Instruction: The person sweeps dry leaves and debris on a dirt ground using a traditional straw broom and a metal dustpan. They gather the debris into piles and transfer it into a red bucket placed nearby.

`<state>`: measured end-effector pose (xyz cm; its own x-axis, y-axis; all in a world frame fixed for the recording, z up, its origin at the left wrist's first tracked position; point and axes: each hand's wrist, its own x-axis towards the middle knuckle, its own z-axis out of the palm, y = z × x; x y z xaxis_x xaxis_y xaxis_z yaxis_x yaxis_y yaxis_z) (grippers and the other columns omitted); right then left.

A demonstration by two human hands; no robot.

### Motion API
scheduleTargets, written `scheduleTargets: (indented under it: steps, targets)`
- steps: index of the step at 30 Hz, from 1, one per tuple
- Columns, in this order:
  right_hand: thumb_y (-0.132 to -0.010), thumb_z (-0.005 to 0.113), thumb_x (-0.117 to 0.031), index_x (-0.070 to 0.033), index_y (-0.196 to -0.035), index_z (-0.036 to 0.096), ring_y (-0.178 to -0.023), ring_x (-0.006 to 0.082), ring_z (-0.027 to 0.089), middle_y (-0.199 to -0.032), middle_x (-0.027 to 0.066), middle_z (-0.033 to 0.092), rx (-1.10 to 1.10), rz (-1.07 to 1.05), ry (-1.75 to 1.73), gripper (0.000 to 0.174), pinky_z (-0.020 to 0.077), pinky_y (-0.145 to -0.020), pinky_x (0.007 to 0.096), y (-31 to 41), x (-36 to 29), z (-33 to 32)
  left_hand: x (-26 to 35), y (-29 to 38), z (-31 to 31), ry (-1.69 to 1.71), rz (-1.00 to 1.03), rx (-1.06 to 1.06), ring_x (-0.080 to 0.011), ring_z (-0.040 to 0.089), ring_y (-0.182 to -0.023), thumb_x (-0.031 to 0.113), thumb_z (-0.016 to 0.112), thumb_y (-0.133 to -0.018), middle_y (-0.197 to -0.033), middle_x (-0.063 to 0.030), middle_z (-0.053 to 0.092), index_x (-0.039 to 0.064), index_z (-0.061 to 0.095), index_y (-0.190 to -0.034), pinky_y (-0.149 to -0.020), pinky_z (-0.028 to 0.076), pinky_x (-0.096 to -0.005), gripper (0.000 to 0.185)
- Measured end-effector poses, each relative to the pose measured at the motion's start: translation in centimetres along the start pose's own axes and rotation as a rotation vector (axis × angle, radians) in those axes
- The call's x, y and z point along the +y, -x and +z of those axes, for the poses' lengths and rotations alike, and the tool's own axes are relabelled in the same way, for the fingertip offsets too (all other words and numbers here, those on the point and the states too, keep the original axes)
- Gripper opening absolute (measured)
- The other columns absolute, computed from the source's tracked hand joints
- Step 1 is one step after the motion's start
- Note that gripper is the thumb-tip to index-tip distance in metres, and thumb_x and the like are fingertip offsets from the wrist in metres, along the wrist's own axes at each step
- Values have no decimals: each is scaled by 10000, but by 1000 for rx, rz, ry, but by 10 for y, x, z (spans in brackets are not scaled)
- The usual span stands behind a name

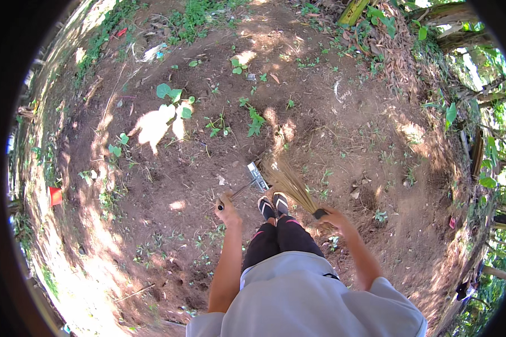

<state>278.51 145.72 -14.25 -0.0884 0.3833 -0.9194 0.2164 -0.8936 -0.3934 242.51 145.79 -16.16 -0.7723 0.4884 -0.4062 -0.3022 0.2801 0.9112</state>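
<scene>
My left hand [228,209] is closed around the handle of a long-handled dustpan [258,177]. Its pan rests low, just beyond my feet, and bears writing on its back edge. In my right hand [335,219] is a stick broom [293,181] with a dark binding at the grip. The bristles fan out toward the pan's open side and look slightly blurred. Whatever lies inside the pan is too small to make out. Both feet, in dark flip-flops [281,203], stand together on the bare soil [202,181] right behind the pan.
Small green seedlings [255,120] and a broad-leaved plant [168,92] grow ahead of me. Pale litter [152,53] lies farther off at the left. A red object [55,196] stands at the far left. Dry leaves [400,54] and trunks [459,25] border the right.
</scene>
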Motion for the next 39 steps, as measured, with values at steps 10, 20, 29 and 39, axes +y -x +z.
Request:
scheduleTargets:
  steps: [10, 20, 29, 39]
  targets:
    - [-640, 693, -38, -32, -1205, 549, -576, 163, 574, -716, 95, 617, 217, -199, 326, 584, 449, -513, 305, -89, -38, 19, -10, -3, -3, 99, -59, 71, -45, 407, -603, 226, 534, -919, -666, 51, 458, 17, 630, -870, -535, 325, -211, 235]
    - [-634, 650, 14, -48, -1281, 492, -579, 127, 542, -752, 66, 583, 34, -163, 421, 669, 426, -521, 270, 18, -35, -32, 2, -16, -49, 206, -92, 147, -49, 370, -578, 258, 509, -916, -666, 47, 473, 41, 617, -787, -518, 300, -227, 274]
    - [-672, 613, 53, -57, -1265, 477, -516, 139, 545, -718, 48, 555, 55, -79, 198, 619, 450, -450, 287, 10, -39, -21, 50, -20, -176, 311, -247, 251, -217, 588, -877, 339, 503, -925, -906, -102, 626, 90, 521, -839, -747, 508, -392, 264]
    - [-755, 602, -60, -153, -1016, 502, -521, 187, 516, -638, 34, 499, 110, 230, -161, 295, 469, -483, 413, -110, 5, 132, 71, -68, -412, 493, -62, 121, -279, 611, -908, 346, 510, -929, -931, -105, 610, 66, 545, -830, -775, 524, -409, 299]
